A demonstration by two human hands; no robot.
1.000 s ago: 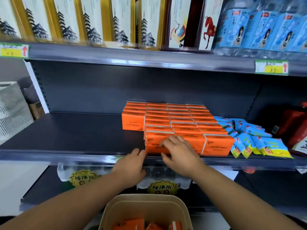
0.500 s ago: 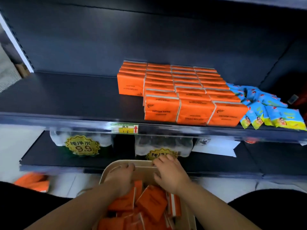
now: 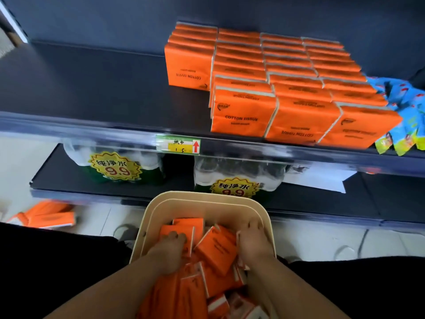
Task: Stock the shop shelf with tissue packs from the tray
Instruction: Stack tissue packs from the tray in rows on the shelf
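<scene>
Two hands are seen in the head view, both lowered into the beige tray (image 3: 207,201), which is placed low in front of the shelving and is filled with a loose heap of orange tissue packs (image 3: 216,249). The left hand (image 3: 169,250) is laid on one upright pack (image 3: 177,229) at the far left of the heap, and its fingers are curled over that pack's upper edge in a grip. The right hand (image 3: 251,241) is pressed down along the tray's right inner wall, its fingers bent downward among the packs; whether anything is grasped there cannot be told. Above the tray, on the dark middle shelf (image 3: 92,93), a stocked block (image 3: 299,88) of the same orange packs is arranged in rows towards the right, with its front row at the shelf edge. Blue sachets (image 3: 404,107) are piled just beside the block on its right. A price tag (image 3: 178,145) is fixed to the shelf's front rail. Wrapped water bottles (image 3: 239,178) are stored on the shelf below, and some stray packs (image 3: 46,217) are seen on the floor at the left.
</scene>
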